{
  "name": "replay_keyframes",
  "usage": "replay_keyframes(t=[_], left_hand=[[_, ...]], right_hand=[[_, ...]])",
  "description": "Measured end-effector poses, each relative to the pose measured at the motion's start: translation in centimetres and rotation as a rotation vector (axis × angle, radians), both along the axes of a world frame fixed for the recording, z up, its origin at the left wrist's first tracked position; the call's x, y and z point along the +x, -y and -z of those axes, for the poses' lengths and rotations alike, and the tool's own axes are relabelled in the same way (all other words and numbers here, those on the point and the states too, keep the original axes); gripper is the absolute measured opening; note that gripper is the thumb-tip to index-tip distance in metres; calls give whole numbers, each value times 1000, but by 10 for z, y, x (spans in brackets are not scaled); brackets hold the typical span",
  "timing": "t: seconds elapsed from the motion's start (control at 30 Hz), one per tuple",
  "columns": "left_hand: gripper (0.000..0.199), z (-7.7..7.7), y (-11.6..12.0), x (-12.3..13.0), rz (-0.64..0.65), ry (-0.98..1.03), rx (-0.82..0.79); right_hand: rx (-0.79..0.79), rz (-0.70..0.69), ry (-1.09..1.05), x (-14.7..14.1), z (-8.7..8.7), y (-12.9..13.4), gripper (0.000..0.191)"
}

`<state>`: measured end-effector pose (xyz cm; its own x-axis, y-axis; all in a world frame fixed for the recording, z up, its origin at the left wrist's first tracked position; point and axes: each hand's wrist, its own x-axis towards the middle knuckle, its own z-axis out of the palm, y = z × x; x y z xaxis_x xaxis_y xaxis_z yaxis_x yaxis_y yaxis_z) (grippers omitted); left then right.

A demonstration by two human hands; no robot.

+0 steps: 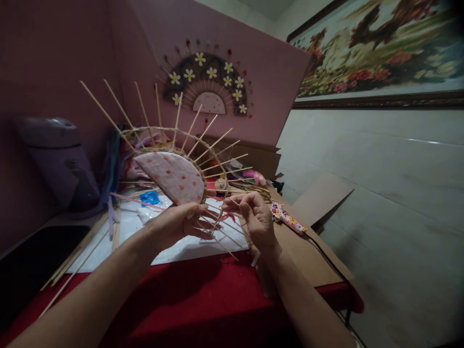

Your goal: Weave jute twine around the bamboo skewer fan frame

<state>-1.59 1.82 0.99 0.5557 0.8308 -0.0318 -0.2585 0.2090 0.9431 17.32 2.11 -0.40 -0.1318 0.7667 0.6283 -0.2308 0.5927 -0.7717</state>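
My left hand (184,220) grips the lower edge of a half-round craft piece (172,176), its thumb near the rim and its fingers underneath. Pale cloth with small reddish prints covers the half disc. Thin wooden sticks (177,118) fan out from its curved edge, and an arc of twine (192,135) runs across them. My right hand (253,215) is closed at the piece's lower right, thumb and fingers pinching the twine beside the lowest sticks. The pinched end itself is partly hidden by the fingers.
A flowered glue gun (288,220) lies on cardboard (308,251) at the right, its cord trailing off the edge. Loose sticks (81,251) lie on the left over a white sheet (181,258). Behind are a twine ball (221,184) and a finished fan-shaped decoration (210,72) on a pink panel.
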Motion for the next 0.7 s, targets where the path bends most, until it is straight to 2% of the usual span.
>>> replay_keyframes(t=[0.5, 0.7], left_hand=[[26, 4, -3, -2, -32, 31, 18], [26, 2, -2, -1, -98, 7, 24]], right_hand=[[-3, 45, -63, -1, 0, 1, 22], [27, 114, -14, 1, -2, 3, 16]])
